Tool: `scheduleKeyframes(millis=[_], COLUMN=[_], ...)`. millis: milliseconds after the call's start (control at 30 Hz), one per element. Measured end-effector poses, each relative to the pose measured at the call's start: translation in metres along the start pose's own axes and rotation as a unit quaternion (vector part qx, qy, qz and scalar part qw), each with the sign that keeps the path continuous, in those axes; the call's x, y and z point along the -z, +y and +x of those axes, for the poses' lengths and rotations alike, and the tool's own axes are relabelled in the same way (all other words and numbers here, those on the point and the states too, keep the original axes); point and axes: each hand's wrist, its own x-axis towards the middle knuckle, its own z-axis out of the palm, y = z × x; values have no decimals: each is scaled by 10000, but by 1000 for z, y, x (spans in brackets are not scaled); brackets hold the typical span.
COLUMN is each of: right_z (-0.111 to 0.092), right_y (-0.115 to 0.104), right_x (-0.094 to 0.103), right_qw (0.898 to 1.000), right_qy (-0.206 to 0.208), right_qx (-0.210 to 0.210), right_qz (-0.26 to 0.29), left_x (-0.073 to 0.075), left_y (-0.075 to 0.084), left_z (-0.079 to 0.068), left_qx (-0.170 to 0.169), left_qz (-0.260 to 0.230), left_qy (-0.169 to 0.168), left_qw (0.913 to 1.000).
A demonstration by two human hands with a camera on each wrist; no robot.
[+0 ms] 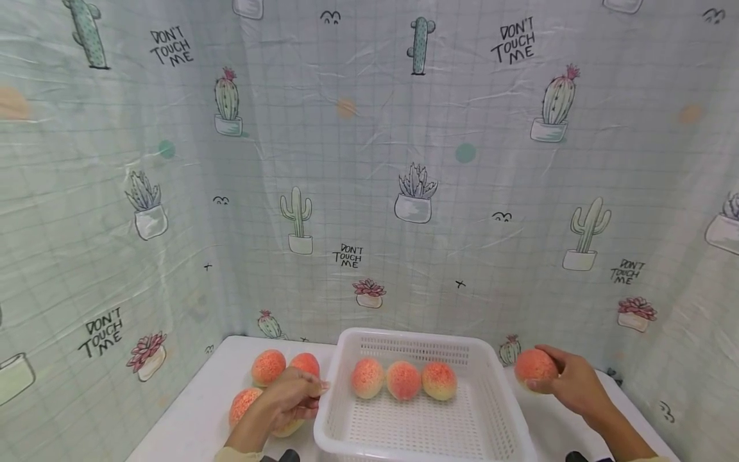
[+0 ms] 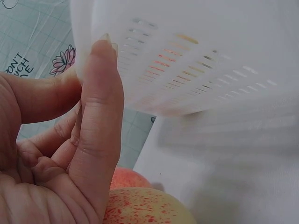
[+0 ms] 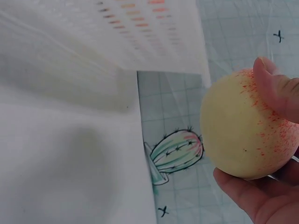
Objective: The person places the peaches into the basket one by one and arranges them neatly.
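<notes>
My left hand (image 1: 293, 396) pinches the left rim of a white perforated plastic basket (image 1: 424, 449) between thumb and fingers. Inside the basket, three peaches (image 1: 403, 380) sit in a row toward the back. To the right of the basket, my right hand (image 1: 579, 385) holds a peach (image 1: 535, 369) up off the table, with the thumb on one side and fingers on the other. In the right wrist view, that peach (image 3: 243, 126) shows a pale yellow side with red speckles. Several more peaches (image 1: 268, 367) lie on the table around my left hand, partly hidden by it.
The basket stands on a white table (image 1: 196, 410). A curtain (image 1: 369, 212) printed with cacti hangs behind the table and along both sides. A small dark item (image 1: 613, 375) lies at the table's right back edge.
</notes>
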Motion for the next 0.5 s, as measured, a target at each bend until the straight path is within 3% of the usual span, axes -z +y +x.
scheduleKeyframes(millis=[500], right_z=[-13], right_y=[-26], right_x=[-4], right_qw=[9990], right_qy=[-186], right_qx=[225], right_qz=[330], left_x=[2], left_y=[1], left_z=[3], left_qx=[136], left_qz=[42], left_qy=[-11], left_qw=[9999])
